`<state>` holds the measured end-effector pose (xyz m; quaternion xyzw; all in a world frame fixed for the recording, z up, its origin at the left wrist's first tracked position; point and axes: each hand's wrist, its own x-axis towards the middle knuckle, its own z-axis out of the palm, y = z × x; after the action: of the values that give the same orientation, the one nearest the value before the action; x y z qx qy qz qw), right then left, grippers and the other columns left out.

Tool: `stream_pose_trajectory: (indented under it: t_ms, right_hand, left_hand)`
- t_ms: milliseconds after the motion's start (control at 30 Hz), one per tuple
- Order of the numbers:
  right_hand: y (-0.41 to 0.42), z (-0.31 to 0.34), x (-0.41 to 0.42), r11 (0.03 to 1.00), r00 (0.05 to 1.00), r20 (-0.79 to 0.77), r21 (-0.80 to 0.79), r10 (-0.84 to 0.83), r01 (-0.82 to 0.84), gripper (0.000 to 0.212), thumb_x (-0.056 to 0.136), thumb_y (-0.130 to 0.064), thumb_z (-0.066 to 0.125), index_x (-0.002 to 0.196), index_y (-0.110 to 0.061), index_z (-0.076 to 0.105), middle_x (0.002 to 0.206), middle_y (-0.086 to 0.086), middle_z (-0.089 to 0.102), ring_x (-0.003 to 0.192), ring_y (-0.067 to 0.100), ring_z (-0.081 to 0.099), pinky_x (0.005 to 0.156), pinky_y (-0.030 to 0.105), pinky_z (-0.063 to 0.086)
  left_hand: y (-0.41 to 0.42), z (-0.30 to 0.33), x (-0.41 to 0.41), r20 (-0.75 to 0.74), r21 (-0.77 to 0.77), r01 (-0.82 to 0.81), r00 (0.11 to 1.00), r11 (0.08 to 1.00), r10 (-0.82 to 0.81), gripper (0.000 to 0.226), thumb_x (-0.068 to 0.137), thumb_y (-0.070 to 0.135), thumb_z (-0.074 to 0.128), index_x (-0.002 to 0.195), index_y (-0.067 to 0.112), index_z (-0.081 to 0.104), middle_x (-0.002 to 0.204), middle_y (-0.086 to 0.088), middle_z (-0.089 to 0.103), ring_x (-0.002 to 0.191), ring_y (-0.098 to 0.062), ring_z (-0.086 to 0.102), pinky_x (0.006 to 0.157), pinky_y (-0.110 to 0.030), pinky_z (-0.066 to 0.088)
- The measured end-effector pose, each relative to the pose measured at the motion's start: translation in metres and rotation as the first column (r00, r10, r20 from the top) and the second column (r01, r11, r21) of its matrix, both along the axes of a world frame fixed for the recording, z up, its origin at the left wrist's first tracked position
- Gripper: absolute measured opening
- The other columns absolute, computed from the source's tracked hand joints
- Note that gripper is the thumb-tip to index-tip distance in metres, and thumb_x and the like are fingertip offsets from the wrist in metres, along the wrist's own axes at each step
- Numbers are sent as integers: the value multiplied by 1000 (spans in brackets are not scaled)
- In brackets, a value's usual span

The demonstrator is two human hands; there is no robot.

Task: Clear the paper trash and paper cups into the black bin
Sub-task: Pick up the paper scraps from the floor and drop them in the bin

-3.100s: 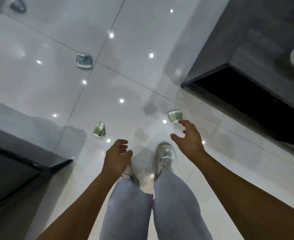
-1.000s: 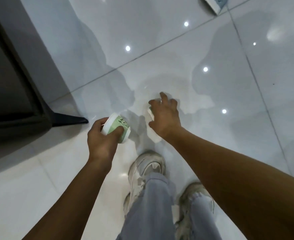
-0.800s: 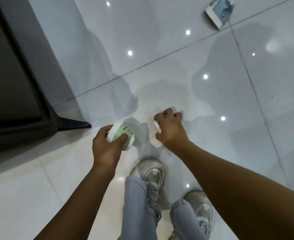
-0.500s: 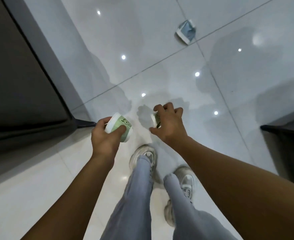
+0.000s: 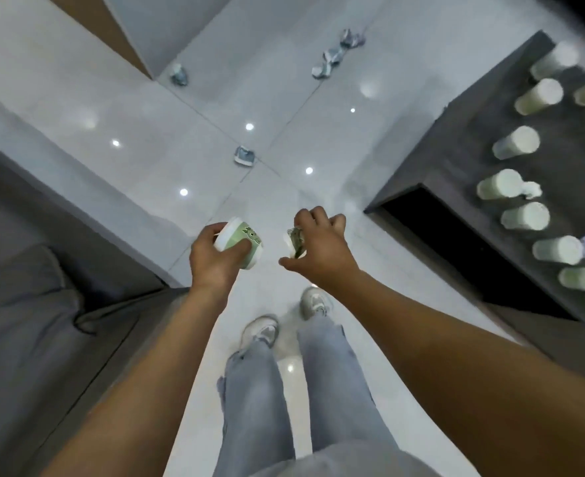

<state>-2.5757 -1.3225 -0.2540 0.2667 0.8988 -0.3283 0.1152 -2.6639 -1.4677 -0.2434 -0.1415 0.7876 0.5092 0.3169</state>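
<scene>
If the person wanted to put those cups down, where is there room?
Bare floor lies between the sofa and the crumpled paper at the tile joint, and also ahead of both hands, short of that paper. The dark table is crowded along its right side with a row of cups; only its near-left strip looks bare.

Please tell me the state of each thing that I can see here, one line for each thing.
left hand: holds a green paper cup, lifted off the floor.
right hand: fingers curled round a crushed cup.
crumpled paper: lying on the floor.
more paper scraps: lying on the floor, farther away.
cups on dark table: standing, blurred.
</scene>
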Motion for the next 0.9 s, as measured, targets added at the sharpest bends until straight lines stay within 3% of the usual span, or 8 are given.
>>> stream_pose_trajectory:
  t_ms: [167, 267, 367, 633, 733, 900]
  right_hand:
    - [-17, 94, 87, 970, 972, -38, 64, -232, 234, 60, 66, -44, 80, 110, -18, 47, 109, -3, 45, 99, 21, 26, 78, 25, 31]
    - [-34, 130, 148, 920, 921, -40, 49, -387, 389, 60, 67, -45, 79, 112, -19, 46, 109, -5, 43, 100, 20, 25, 79, 25, 32]
    - [-49, 151, 214, 843, 844, -55, 52, -534, 536, 61, 68, -45, 79, 114, -21, 46, 112, -5, 44, 101, 19, 25, 80, 26, 32]
    - [-87, 185, 416, 502, 501, -131, 27, -855, 864, 61, 66, -44, 80, 113, -26, 46, 105, -15, 39, 100, 16, 22, 76, 25, 33]
    - [-111, 190, 507, 378, 376, -148, 20, -915, 926, 62, 66, -45, 80, 114, -26, 46, 106, -13, 40, 99, 16, 22, 79, 25, 31]
    - [-168, 199, 663, 166, 166, -150, 12, -975, 986, 64, 67, -48, 80, 116, -25, 46, 108, -10, 42, 101, 20, 26, 79, 25, 30]
  left_hand:
    - [12, 87, 49, -30, 34, 381, 924, 924, -380, 41, 77, 9, 72, 115, 14, 59, 108, -5, 62, 90, -20, 60, 72, -30, 54]
    - [20, 124, 88, -11, 87, 504, 863, 859, -505, 41, 76, 7, 73, 115, 14, 59, 105, -4, 61, 95, -24, 61, 83, -43, 57]
    - [32, 150, 138, -17, 122, 638, 767, 760, -641, 41, 77, 7, 73, 115, 13, 58, 106, -5, 60, 95, -25, 61, 84, -46, 56]
    - [62, 180, 322, -49, 188, 876, 460, 444, -887, 38, 79, 5, 70, 112, 16, 58, 105, -5, 61, 94, -23, 61, 76, -37, 57]
    - [59, 180, 413, -54, 204, 924, 342, 325, -938, 36, 80, 5, 70, 112, 16, 58, 105, -4, 61, 89, -18, 61, 71, -31, 56]
    - [38, 181, 579, -39, 206, 967, 161, 150, -986, 34, 79, 5, 68, 110, 17, 59, 106, -6, 62, 91, -22, 63, 76, -37, 57]
